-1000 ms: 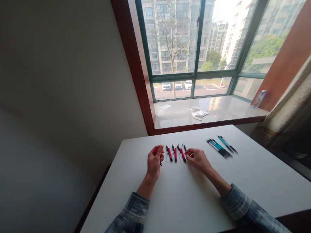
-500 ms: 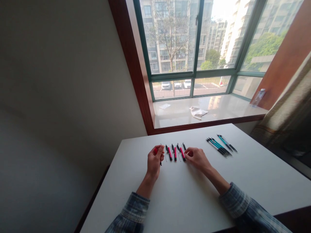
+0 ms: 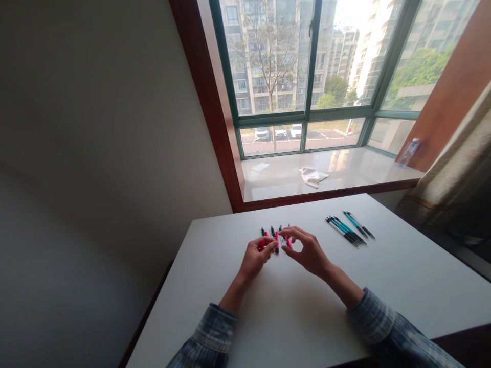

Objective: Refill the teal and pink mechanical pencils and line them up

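Note:
My left hand [image 3: 258,256] is closed in a pinch, with a red pen part [image 3: 263,245] showing between its fingers; the rest of that piece is hidden. My right hand [image 3: 309,250] is open just to the right, thumb and fingers apart in a C shape around the right end of the row. Between the two hands lies a red-and-black pen barrel [image 3: 276,243], upright in the view. Black pen parts [image 3: 272,231] and thin pale refills lie beside it, and another red barrel [image 3: 289,244] is partly behind my right fingers.
Several teal, white and black pens [image 3: 345,232] lie in a group on the right of the white table [image 3: 299,317]. Beyond the table's back edge, a windowsill [image 3: 268,189] holds a crumpled white cloth [image 3: 313,177] and a clear bottle [image 3: 408,153]. A wall rises on the left.
My left hand has moved right, over the left part of the row. My right hand has lifted off the right-end barrel, shifted slightly left and spread its fingers.

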### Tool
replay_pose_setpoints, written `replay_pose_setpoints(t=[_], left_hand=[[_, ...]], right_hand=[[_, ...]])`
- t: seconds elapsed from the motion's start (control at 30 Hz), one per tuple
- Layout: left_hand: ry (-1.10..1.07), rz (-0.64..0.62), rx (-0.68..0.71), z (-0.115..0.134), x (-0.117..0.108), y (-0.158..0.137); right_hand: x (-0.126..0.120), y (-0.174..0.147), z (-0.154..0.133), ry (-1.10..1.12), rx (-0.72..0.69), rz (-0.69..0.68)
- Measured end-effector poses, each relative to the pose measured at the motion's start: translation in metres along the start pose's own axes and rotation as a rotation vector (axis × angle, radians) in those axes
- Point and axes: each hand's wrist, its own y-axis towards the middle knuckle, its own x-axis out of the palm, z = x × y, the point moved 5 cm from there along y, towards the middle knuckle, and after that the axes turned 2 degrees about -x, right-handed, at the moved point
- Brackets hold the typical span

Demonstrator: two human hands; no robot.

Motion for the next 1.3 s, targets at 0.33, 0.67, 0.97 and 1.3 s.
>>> replay_pose_setpoints(t=[0.33,0.67,0.97,1.3], left_hand=[[0.045,-0.094,0.005,0.000,0.006,-0.001],[0.015,-0.053,-0.003,0.001,0.003,-0.001],[-0.052,-0.003,-0.030,0.002,-0.002,0.000],[-0.113,0.030,-0.006,0.000,-0.004,0.001]], right_hand=[[0.010,0.003,-0.017,0.032,-0.084,-0.055],[-0.002,0.011,0.006,-0.055,0.007,0.037],[-0.014,0.025,0.064,-0.193,0.050,-0.076],[-0.013,0.022,0.073,-0.203,0.090,-0.093]])
